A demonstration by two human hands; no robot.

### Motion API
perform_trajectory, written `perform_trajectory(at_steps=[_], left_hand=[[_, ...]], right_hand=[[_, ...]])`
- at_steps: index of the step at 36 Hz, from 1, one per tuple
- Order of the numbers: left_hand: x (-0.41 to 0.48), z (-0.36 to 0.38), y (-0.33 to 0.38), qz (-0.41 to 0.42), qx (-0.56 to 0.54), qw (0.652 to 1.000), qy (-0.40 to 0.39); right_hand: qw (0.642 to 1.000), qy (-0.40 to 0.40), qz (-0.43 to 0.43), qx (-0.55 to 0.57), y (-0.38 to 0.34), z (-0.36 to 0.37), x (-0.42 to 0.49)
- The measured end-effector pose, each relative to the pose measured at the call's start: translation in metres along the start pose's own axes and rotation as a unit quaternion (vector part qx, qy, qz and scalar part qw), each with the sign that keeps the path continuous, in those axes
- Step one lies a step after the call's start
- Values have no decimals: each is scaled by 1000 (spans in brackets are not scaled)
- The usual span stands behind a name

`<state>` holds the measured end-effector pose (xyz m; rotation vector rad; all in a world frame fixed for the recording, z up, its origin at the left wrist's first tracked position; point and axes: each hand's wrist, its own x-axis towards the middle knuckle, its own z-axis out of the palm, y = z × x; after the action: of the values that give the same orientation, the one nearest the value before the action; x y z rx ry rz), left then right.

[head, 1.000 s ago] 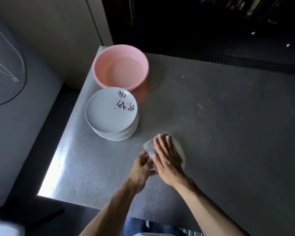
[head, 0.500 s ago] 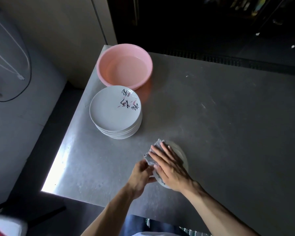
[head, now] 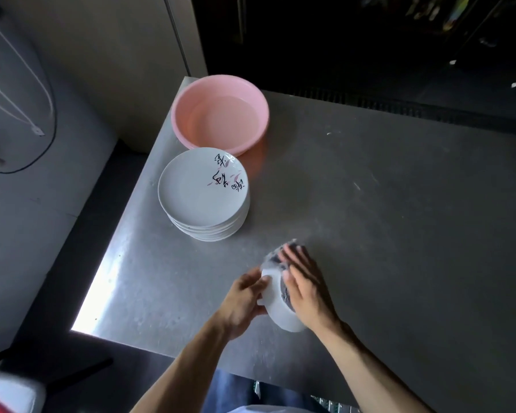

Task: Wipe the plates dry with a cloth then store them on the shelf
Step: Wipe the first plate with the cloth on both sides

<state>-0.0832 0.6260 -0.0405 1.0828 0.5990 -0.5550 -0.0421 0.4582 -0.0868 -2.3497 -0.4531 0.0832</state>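
Table [head: 399, 234] L edge is seen running from approx. 7 to 11 o'clock of the view, w/ a bright strip lit along it. Near edge is crossed by both forearms. Wide grey top is spread from 1 to 4 o'clock of the hands. Surface is dull and scuffed w/ pale marks. Room beyond is dark at 12–2 o'clock. A plate [head: 273, 308] is held steeply tilted near 6 o'clock. Its rim is gripped by the curled fingers of the left hand [head: 242, 299], and a cloth [head: 285, 293] is pressed on its face by the straight fingers of the right hand [head: 307, 287]. A plate stack [head: 200, 192] is set at 11 o'clock of the hands, apart from them, w/ a pink basin [head: 221, 114] just behind it at 12.
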Motion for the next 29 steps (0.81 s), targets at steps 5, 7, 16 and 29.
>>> perform_trajectory(at_steps=[5, 7, 16, 29], left_hand=[[0, 1, -4, 5, -6, 1000, -8], [0, 2, -4, 10, -2, 1000, -15], [-2, 7, -17, 34, -74, 996, 32], [-1, 1, -9, 1, -39, 999, 20]], right_hand=[[970, 70, 223, 64, 3, -3, 6], [993, 60, 101, 26, -5, 0, 0], [983, 80, 167, 4, 4, 1, 6], [999, -38, 37, -1, -5, 4, 16]])
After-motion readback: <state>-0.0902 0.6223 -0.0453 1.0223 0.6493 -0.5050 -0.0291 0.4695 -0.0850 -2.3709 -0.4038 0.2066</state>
